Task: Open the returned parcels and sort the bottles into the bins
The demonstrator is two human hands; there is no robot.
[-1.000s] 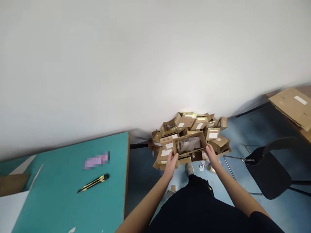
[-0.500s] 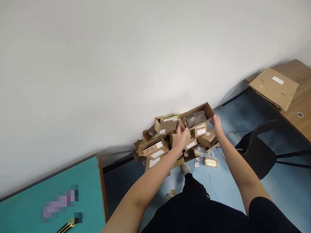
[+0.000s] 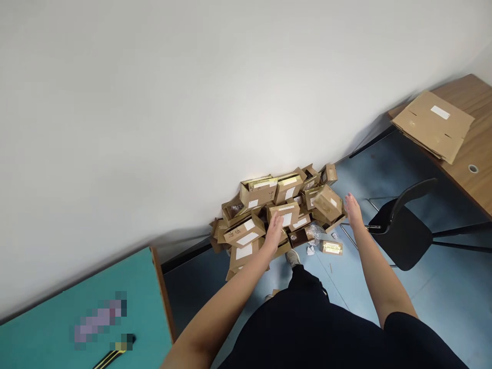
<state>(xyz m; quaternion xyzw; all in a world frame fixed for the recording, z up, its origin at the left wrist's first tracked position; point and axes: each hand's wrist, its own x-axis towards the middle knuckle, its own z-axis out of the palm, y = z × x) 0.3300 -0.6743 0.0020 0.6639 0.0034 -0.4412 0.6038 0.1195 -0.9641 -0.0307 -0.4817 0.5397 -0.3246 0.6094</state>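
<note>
A heap of small cardboard boxes [image 3: 253, 197] with white labels lies on the floor against the wall. My left hand [image 3: 273, 233] is open, its fingers resting over the front of a labelled box [image 3: 283, 214] near the heap's middle. My right hand [image 3: 352, 210] is open and holds nothing, hovering just right of a tilted box [image 3: 327, 203]. The carton with the clear bag is no longer in my hands, and I cannot pick it out in the heap.
A small box with a yellow label [image 3: 331, 248] and crumpled paper [image 3: 310, 250] lie on the blue floor. To the right stand a black chair [image 3: 402, 236] and a wooden desk [image 3: 476, 138] bearing flattened cardboard [image 3: 433, 125]. A teal table [image 3: 126, 271] sits at lower left.
The open carton has left my hands, and both hands are now open above the heap. My view has swung, so the teal table sits lower and the desk shows more.
</note>
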